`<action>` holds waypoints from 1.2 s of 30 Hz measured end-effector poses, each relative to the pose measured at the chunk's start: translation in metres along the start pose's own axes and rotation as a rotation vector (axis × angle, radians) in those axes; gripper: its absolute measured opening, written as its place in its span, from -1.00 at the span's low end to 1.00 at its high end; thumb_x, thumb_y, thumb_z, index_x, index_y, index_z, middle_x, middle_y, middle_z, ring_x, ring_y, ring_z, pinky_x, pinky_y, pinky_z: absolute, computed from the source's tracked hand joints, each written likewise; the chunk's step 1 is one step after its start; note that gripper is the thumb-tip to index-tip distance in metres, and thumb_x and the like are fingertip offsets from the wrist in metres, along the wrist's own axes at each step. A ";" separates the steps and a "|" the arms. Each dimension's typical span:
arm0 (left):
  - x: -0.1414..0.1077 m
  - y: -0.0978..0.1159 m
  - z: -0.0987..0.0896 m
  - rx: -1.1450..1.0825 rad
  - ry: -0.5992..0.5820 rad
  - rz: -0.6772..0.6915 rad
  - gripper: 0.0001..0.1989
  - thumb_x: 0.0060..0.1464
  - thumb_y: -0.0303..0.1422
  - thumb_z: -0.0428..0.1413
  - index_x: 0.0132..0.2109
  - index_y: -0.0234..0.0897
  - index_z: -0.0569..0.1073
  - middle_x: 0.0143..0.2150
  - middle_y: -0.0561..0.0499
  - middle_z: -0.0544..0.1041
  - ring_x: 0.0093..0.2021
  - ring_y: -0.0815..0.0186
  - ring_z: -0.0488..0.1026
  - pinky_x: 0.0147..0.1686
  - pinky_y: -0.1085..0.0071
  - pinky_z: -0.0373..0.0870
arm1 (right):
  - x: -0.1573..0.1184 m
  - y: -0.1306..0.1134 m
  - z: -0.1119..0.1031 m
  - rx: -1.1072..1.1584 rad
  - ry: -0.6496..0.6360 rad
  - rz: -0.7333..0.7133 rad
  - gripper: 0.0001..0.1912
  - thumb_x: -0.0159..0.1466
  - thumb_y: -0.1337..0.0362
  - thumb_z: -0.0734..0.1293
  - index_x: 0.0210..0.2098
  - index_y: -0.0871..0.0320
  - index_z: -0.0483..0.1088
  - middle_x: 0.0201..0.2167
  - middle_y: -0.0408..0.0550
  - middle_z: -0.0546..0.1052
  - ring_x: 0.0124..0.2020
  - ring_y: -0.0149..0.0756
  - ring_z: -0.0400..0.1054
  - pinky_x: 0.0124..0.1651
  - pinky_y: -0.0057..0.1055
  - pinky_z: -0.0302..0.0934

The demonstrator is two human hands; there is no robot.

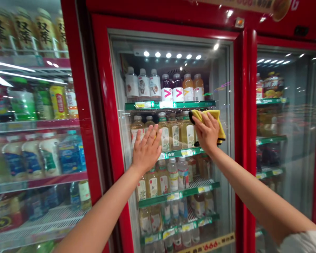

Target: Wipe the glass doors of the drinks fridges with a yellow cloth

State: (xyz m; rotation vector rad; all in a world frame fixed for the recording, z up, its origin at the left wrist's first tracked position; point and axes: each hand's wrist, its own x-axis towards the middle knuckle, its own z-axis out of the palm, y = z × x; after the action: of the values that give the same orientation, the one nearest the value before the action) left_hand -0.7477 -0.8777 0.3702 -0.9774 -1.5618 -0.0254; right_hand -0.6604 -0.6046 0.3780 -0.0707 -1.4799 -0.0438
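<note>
Straight ahead is the glass door (223, 88) of a red-framed drinks fridge. My left hand (146, 149) lies on the glass left of the middle, fingers stretched out and holding nothing. Toward the right side of the pane, my right hand (207, 131) presses a yellow cloth (220, 128) with dark edging to the glass. Part of the cloth is hidden under my fingers and palm. Behind the glass, bottles (175, 135) stand on a shelf at the height of both hands.
The red door frame (105, 88) surrounds the pane. Another fridge with bottles (51, 151) stands at the left, and a second glass door (302, 116) at the right. Across the lower pane runs a printed strip (210, 244). Lights reflect in the glass.
</note>
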 end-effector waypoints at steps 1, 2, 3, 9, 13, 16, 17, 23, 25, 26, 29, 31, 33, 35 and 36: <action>-0.002 -0.003 -0.001 0.005 -0.001 -0.004 -0.19 0.36 -0.28 0.00 0.54 -0.22 -0.27 0.56 -0.12 -0.07 0.56 0.18 -0.21 0.52 -0.04 -0.43 | 0.010 -0.010 0.007 0.008 0.034 0.047 -0.60 0.48 0.15 0.20 0.24 -0.23 0.43 0.32 -0.13 0.42 0.40 0.05 0.17 0.30 0.12 0.13; -0.003 -0.004 -0.002 0.008 -0.002 -0.008 -0.19 0.36 -0.27 0.00 0.54 -0.22 -0.28 0.56 -0.12 -0.07 0.56 0.17 -0.20 0.52 -0.04 -0.42 | 0.017 -0.024 0.013 0.017 0.045 0.061 -0.58 0.48 0.16 0.19 0.28 -0.23 0.39 0.35 -0.13 0.39 0.41 0.06 0.14 0.30 0.13 0.12; -0.004 -0.005 -0.003 0.010 -0.002 -0.012 -0.19 0.35 -0.27 0.01 0.54 -0.22 -0.28 0.56 -0.12 -0.06 0.56 0.17 -0.18 0.52 -0.04 -0.41 | 0.020 -0.038 0.017 0.022 0.030 0.047 -0.56 0.48 0.16 0.18 0.32 -0.24 0.34 0.37 -0.14 0.36 0.43 0.05 0.11 0.31 0.13 0.12; -0.012 -0.008 -0.007 0.002 0.010 -0.020 -0.19 0.34 -0.28 0.02 0.54 -0.25 -0.25 0.54 -0.14 0.02 0.55 0.12 -0.08 0.51 -0.08 -0.35 | -0.020 -0.066 0.002 0.022 -0.230 -0.334 -0.48 0.46 0.22 0.25 0.35 -0.33 0.25 0.41 -0.30 0.29 0.46 -0.10 0.08 0.39 -0.06 0.05; -0.024 -0.021 -0.014 0.025 0.029 -0.016 -0.21 0.35 -0.28 0.01 0.54 -0.25 -0.21 0.53 -0.14 0.06 0.55 0.15 -0.09 0.52 -0.07 -0.34 | -0.007 -0.048 0.003 0.068 -0.128 -0.218 -0.49 0.47 0.29 0.20 0.33 -0.32 0.30 0.38 -0.25 0.35 0.43 -0.06 0.13 0.36 0.02 0.12; -0.031 -0.030 -0.018 0.043 0.028 -0.021 -0.22 0.34 -0.27 0.03 0.54 -0.23 -0.16 0.54 -0.12 0.05 0.55 0.14 -0.09 0.52 -0.06 -0.36 | 0.026 -0.071 0.023 0.098 -0.012 -0.039 -0.45 0.47 0.27 0.17 0.39 -0.30 0.21 0.41 -0.20 0.29 0.46 0.08 0.06 0.35 0.20 0.11; -0.032 -0.032 -0.018 0.045 0.028 -0.020 -0.23 0.34 -0.27 0.03 0.54 -0.22 -0.15 0.54 -0.12 0.05 0.55 0.14 -0.08 0.52 -0.06 -0.37 | 0.033 -0.085 0.028 0.099 -0.012 -0.031 -0.45 0.47 0.26 0.17 0.40 -0.29 0.19 0.42 -0.18 0.28 0.47 0.10 0.04 0.35 0.22 0.10; -0.043 -0.040 -0.022 0.048 0.029 -0.026 -0.24 0.35 -0.27 0.01 0.54 -0.23 -0.16 0.53 -0.14 0.08 0.54 0.10 -0.02 0.51 -0.09 -0.33 | 0.000 -0.125 0.021 0.079 -0.271 -0.366 -0.43 0.46 0.31 0.19 0.40 -0.25 0.20 0.45 -0.28 0.21 0.50 -0.07 -0.02 0.43 0.02 0.05; -0.050 -0.046 -0.025 0.055 0.033 -0.033 -0.23 0.36 -0.27 0.00 0.54 -0.23 -0.18 0.52 -0.14 0.08 0.53 0.10 0.00 0.51 -0.07 -0.30 | -0.011 -0.114 0.015 0.090 -0.317 -0.443 -0.43 0.46 0.33 0.19 0.38 -0.28 0.22 0.45 -0.32 0.22 0.50 -0.13 0.00 0.45 -0.01 0.04; -0.055 -0.050 -0.026 0.059 0.034 -0.034 -0.23 0.36 -0.27 0.00 0.54 -0.23 -0.19 0.52 -0.14 0.08 0.53 0.11 0.00 0.51 -0.07 -0.29 | -0.010 -0.109 0.014 0.092 -0.307 -0.432 -0.44 0.46 0.33 0.19 0.37 -0.30 0.23 0.44 -0.32 0.23 0.49 -0.14 0.02 0.44 -0.01 0.05; -0.066 -0.063 -0.032 0.079 0.036 -0.041 -0.22 0.35 -0.26 0.00 0.54 -0.22 -0.21 0.53 -0.12 0.08 0.53 0.12 0.00 0.51 -0.05 -0.27 | 0.011 -0.113 0.023 0.092 -0.182 -0.253 -0.44 0.47 0.32 0.17 0.38 -0.28 0.22 0.43 -0.26 0.26 0.48 -0.07 0.03 0.40 0.08 0.11; -0.071 -0.069 -0.035 0.091 0.031 -0.045 -0.23 0.35 -0.26 0.01 0.54 -0.22 -0.19 0.53 -0.10 0.07 0.53 0.13 0.00 0.52 -0.03 -0.26 | 0.029 -0.133 0.034 0.095 -0.105 -0.145 -0.45 0.47 0.30 0.16 0.40 -0.24 0.20 0.44 -0.19 0.25 0.49 0.00 0.00 0.38 0.15 0.12; -0.075 -0.073 -0.037 0.099 0.019 -0.053 -0.24 0.35 -0.26 0.01 0.54 -0.22 -0.16 0.53 -0.09 0.06 0.53 0.14 -0.01 0.52 -0.03 -0.25 | 0.035 -0.158 0.042 0.101 -0.098 -0.125 -0.44 0.47 0.27 0.17 0.42 -0.22 0.18 0.45 -0.17 0.23 0.51 0.03 -0.04 0.38 0.17 0.11; -0.079 -0.076 -0.039 0.104 0.002 -0.068 -0.25 0.35 -0.26 0.01 0.54 -0.23 -0.14 0.54 -0.08 0.05 0.53 0.14 -0.01 0.52 -0.03 -0.25 | 0.027 -0.175 0.042 0.112 -0.159 -0.195 -0.44 0.47 0.27 0.18 0.43 -0.20 0.16 0.47 -0.18 0.19 0.51 0.01 -0.06 0.41 0.13 0.08; -0.082 -0.077 -0.040 0.105 -0.006 -0.076 -0.25 0.35 -0.26 0.00 0.54 -0.24 -0.14 0.54 -0.08 0.05 0.53 0.14 -0.01 0.52 -0.02 -0.24 | 0.018 -0.177 0.040 0.122 -0.206 -0.260 -0.43 0.46 0.27 0.19 0.42 -0.19 0.17 0.48 -0.20 0.17 0.52 -0.01 -0.07 0.42 0.09 0.07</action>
State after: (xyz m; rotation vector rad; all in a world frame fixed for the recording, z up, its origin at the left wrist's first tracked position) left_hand -0.7675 -0.9937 0.3514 -0.8362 -1.5894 0.0069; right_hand -0.7110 -0.7782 0.4032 0.2227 -1.6870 -0.1609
